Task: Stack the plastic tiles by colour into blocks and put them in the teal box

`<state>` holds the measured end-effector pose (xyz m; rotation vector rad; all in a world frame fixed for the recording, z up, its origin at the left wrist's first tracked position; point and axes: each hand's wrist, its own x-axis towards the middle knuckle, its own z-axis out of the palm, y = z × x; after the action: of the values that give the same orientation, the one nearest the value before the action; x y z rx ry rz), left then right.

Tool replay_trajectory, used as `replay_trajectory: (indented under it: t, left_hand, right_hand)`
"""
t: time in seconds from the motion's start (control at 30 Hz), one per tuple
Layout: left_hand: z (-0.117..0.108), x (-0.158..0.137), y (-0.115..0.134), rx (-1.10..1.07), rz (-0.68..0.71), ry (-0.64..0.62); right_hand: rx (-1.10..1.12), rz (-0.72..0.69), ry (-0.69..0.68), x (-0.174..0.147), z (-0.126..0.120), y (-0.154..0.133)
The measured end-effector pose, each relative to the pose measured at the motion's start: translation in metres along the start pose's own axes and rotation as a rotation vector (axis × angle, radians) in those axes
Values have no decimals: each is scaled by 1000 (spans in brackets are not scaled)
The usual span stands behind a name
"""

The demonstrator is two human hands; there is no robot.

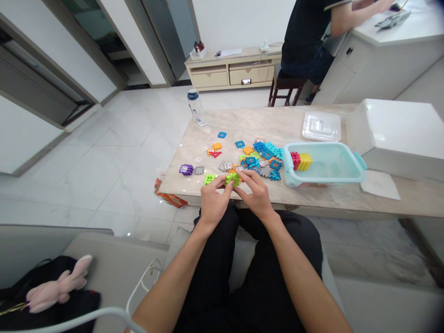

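Note:
Between the fingertips of my left hand (214,201) and my right hand (255,194) are light green interlocking plastic tiles (231,179), held over the table's near edge. Both hands are closed on them. Just left of them a flat green tile (209,178) lies on the table. Beyond my hands spreads a loose heap of blue tiles (250,162), with orange, grey and green ones among them. A stack of purple tiles (186,169) sits at the left beside a grey tile (199,170). Red tiles (215,154) lie farther back.
A pale teal bin (326,181) at the right holds red and yellow tile blocks (305,162). Behind it are a clear lid (321,126) and a white box (402,134). A water bottle (196,108) stands at the table's far left corner. Another person (305,37) sits beyond.

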<state>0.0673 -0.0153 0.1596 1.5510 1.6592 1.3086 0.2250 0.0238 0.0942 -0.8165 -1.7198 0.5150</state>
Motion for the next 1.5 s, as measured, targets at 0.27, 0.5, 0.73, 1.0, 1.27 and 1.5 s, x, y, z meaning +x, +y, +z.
replay_trajectory:
  t: [0.27, 0.5, 0.73, 1.0, 1.27, 1.5]
  left_hand:
    - [-1, 0, 3, -7, 51, -48]
    - [0, 0, 1, -26, 27, -37]
    - [0, 0, 2, -6, 30, -50]
    - [0, -1, 1, -39, 51, -43]
    - [1, -1, 0, -26, 56, -42]
    - [1, -3, 5, -32, 53, -21]
  right_hand:
    - [-51, -63, 16, 0, -3, -1]
    - [-70, -107, 13, 2, -4, -4]
    - [-84, -103, 12, 0, -3, -2]
    - [-57, -74, 5, 0, -4, -3]
    - [-37, -49, -15, -1, -4, -2]
    - [-25, -48, -13, 0, -7, -6]
